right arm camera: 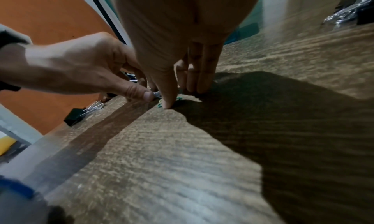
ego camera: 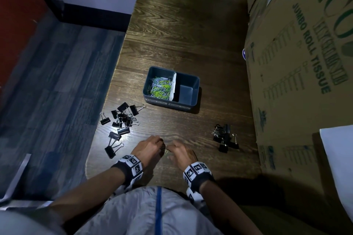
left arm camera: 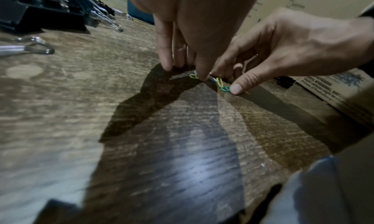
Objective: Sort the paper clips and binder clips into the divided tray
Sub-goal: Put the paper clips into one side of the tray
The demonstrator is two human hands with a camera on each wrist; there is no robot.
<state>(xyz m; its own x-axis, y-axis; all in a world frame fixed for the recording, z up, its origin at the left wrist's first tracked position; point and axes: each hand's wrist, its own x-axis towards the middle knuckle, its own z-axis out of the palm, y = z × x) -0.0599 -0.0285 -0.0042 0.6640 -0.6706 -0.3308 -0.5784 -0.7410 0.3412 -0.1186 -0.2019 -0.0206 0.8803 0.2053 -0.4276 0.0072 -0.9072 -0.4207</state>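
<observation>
A dark divided tray [ego camera: 193, 104] stands mid-table; its left compartment holds several coloured paper clips [ego camera: 161, 87] and its right compartment [ego camera: 186, 91] holds nothing. My two hands meet near the table's front edge. The left hand [ego camera: 161, 145] [left arm camera: 188, 72] pinches a few loose paper clips [left arm camera: 219, 82] against the wood. The right hand [ego camera: 172, 148] [right arm camera: 178, 98] closes on the same small cluster, its thumb tip on a green paper clip [right arm camera: 179, 98]. Black binder clips lie in a left pile [ego camera: 122, 120] and a right pile [ego camera: 225, 137].
A large cardboard box [ego camera: 298, 63] walls off the table's right side. The table's left edge [ego camera: 114, 74] drops to a blue-grey floor. One binder clip [right arm camera: 73, 118] lies close to that edge, left of my hands.
</observation>
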